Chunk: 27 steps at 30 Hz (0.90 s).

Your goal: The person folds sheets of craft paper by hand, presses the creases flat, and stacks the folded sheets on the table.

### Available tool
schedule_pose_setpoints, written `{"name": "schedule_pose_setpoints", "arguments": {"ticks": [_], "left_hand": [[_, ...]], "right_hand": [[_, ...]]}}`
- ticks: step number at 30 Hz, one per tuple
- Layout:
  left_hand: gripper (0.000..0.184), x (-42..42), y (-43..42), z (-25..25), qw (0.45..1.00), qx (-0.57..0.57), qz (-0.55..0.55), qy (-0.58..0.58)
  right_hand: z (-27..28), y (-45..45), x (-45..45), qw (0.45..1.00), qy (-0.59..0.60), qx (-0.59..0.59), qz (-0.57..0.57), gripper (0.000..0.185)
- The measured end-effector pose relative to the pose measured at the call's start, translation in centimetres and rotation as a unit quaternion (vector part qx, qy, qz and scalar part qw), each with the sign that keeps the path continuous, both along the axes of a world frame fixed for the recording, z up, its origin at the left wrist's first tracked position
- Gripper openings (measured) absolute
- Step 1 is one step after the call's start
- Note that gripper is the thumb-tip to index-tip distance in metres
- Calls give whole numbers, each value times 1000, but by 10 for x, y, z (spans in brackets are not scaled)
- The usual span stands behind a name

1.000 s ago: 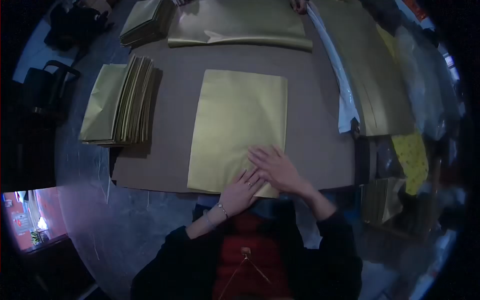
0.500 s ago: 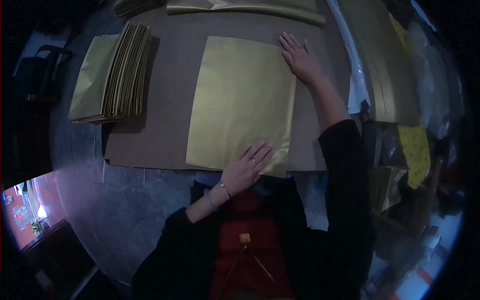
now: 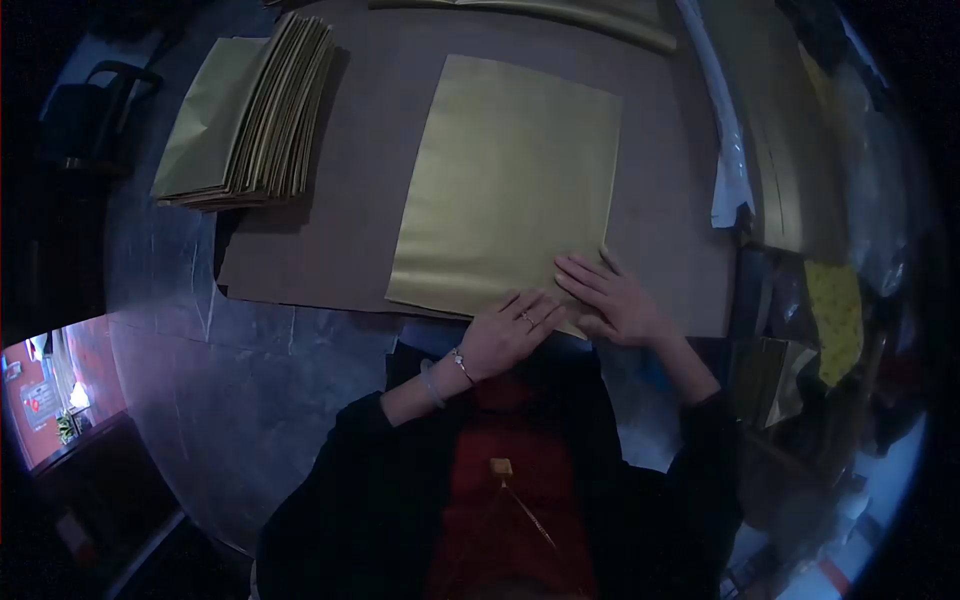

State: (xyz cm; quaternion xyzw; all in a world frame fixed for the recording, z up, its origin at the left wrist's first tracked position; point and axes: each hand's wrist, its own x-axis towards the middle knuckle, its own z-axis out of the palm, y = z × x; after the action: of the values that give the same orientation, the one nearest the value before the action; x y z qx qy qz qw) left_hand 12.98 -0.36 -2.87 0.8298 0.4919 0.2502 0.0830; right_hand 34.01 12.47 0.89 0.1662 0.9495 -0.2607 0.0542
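A gold sheet of paper point(image 3: 510, 175), seemingly folded, lies flat on the brown board in front of me. My left hand point(image 3: 512, 332) rests on its near edge, fingers stretched out, with a ring and bracelets showing. Just to the right, my right hand point(image 3: 612, 300) lies flat with fingers extended over the sheet's near right corner. The fingertips of both hands are close together. Neither hand grasps anything. Part of the near edge is hidden under the hands.
At the left of the brown board point(image 3: 300, 265) stands a thick stack of folded gold sheets point(image 3: 255, 120). A gold roll or sheet point(image 3: 560, 18) lies along the far edge. On the right are white plastic point(image 3: 727, 150), long gold material point(image 3: 775, 170) and yellow patterned material point(image 3: 835, 320).
My right hand has come down from the sheet's far right edge to its near right corner. The left hand stays at the near edge. The view has shifted slightly.
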Motion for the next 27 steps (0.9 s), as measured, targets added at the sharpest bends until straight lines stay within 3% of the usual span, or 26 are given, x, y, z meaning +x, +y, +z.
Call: {"name": "schedule_pose_setpoints", "arguments": {"ticks": [3,10,13,15,16,18,20,22,24,26,27], "left_hand": [[38,3,3,23,998,51,-2,33],[44,17,-1,48,993,51,-47,97],[38,21,-5,49,997,26,-51,59],[35,14,-7,51,992,-85,-95,-15],[35,6,-6,51,992,-85,-92,-15],[42,-22,15,69,961,-194,-198,-15],[44,-49,49,100,977,-164,-132,18],[51,-73,90,89,982,-134,-38,127],[57,-102,119,46,987,-109,-56,104],[61,-110,125,34,981,-122,-83,127],[59,-110,124,29,977,-108,-107,149]], "right_hand": [[8,-4,7,1000,-14,25,5,64],[1,8,13,996,-19,81,-28,69],[-7,11,10,990,-12,136,-24,69],[-5,16,5,988,1,125,-90,69],[-8,17,6,988,2,125,-87,69],[-15,20,7,982,10,173,-72,70],[-9,19,5,984,7,162,-73,69],[-6,21,3,989,38,115,-85,67],[0,24,1,990,37,107,-89,71],[-3,31,1,989,-4,127,-72,69],[-4,33,0,989,30,121,-78,62]]}}
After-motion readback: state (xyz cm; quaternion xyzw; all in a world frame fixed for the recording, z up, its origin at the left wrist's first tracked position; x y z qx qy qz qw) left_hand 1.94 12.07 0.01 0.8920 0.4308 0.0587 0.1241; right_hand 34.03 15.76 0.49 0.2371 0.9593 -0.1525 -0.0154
